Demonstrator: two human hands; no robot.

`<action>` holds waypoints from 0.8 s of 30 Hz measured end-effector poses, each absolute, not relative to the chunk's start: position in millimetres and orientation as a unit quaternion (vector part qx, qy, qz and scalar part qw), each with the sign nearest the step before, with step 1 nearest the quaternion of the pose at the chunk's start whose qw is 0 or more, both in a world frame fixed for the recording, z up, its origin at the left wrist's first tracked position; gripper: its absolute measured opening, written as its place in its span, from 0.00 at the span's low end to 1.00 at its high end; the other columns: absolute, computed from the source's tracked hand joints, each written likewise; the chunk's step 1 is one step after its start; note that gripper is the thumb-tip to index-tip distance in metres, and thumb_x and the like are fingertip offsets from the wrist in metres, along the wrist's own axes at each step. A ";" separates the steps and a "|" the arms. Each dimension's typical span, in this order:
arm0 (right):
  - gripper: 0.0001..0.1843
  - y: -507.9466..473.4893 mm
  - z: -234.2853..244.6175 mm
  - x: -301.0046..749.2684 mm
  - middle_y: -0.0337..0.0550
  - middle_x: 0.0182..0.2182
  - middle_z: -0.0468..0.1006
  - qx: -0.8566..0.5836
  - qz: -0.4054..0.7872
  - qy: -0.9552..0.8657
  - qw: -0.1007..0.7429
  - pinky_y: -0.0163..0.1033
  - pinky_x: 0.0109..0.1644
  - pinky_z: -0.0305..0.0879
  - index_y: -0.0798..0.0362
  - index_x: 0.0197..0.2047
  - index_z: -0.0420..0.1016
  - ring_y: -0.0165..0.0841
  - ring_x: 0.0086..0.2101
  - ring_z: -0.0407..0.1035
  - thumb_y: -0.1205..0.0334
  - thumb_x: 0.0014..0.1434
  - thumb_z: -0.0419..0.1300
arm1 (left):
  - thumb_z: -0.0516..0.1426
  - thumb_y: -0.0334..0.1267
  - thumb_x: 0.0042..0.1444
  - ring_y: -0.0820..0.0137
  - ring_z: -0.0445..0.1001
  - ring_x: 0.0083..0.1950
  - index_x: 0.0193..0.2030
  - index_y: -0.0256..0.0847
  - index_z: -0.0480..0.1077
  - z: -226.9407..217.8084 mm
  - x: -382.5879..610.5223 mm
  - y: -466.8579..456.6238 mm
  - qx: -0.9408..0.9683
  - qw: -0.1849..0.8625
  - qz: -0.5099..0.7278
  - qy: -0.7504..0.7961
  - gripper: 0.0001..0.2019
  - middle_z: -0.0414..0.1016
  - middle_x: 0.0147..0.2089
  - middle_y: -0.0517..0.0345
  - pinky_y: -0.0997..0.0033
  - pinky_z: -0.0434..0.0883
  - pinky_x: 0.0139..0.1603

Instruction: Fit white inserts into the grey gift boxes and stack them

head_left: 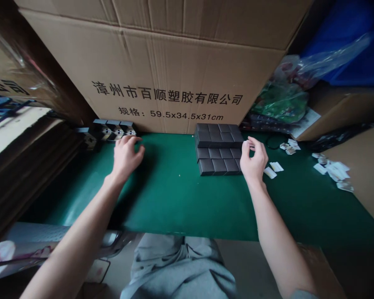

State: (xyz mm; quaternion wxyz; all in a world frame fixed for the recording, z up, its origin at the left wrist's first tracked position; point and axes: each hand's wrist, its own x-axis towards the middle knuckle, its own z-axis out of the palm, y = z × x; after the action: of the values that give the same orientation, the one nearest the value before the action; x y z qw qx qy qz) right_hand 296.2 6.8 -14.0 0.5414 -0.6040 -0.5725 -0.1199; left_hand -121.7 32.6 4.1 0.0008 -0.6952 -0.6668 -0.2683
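Note:
My left hand (127,154) reaches toward a row of small dark boxes (114,129) at the back left. Its fingers are bent, with the thumb apart from them, and nothing shows in its grasp. These boxes stand open, and shiny metallic pieces show inside them. At the right, my right hand (254,158) is beside a stepped stack of closed dark grey boxes (220,166). Its fingers curl in toward the thumb in a pinch. Whether anything small is between the fingertips, I cannot make out.
A big cardboard carton (168,62) stands behind the green table (174,203). Flat cardboard (28,153) is stacked at the left. White paper slips (336,170) and small packets lie at the right, near plastic bags (283,99) and a blue bin (358,62).

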 end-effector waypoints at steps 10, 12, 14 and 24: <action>0.20 5.5 -15.0 293.0 0.55 0.44 0.82 -0.593 -0.109 -0.587 0.540 0.53 0.53 0.78 0.55 0.54 0.79 0.42 0.45 0.79 0.51 0.71 0.55 | 0.46 0.60 0.71 0.31 0.46 0.79 0.75 0.42 0.61 5.5 -190.6 11.4 -0.682 0.038 -0.140 -0.717 0.34 0.55 0.79 0.43 0.18 0.46 0.73; 0.20 4.9 -14.8 292.2 0.54 0.45 0.82 -0.595 -0.106 -0.589 0.536 0.53 0.53 0.78 0.54 0.54 0.79 0.42 0.45 0.79 0.51 0.71 0.55 | 0.45 0.62 0.71 0.29 0.44 0.80 0.77 0.41 0.58 2.2 -196.3 14.6 -0.679 0.025 -0.124 -0.723 0.37 0.51 0.81 0.42 0.15 0.44 0.71; 0.19 4.5 -14.6 291.8 0.53 0.45 0.82 -0.595 -0.106 -0.592 0.533 0.53 0.53 0.78 0.53 0.54 0.79 0.42 0.45 0.79 0.51 0.71 0.55 | 0.44 0.64 0.70 0.29 0.45 0.80 0.78 0.43 0.58 -0.5 -201.0 19.3 -0.673 0.019 -0.117 -0.730 0.38 0.51 0.81 0.41 0.15 0.43 0.71; 0.19 4.5 -15.3 293.5 0.53 0.46 0.82 -0.598 -0.101 -0.596 0.527 0.52 0.51 0.79 0.52 0.55 0.79 0.40 0.42 0.79 0.52 0.69 0.56 | 0.45 0.65 0.67 0.28 0.49 0.78 0.75 0.56 0.65 -0.5 -214.4 33.8 -0.651 -0.012 -0.126 -0.748 0.35 0.59 0.78 0.43 0.12 0.42 0.69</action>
State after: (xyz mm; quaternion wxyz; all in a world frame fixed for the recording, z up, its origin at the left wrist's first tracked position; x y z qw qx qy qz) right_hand 293.5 4.5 -15.3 0.5266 -0.5980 -0.5956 -0.1014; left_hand -214.4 33.8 -0.5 -0.0121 -0.6510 -0.7484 -0.1262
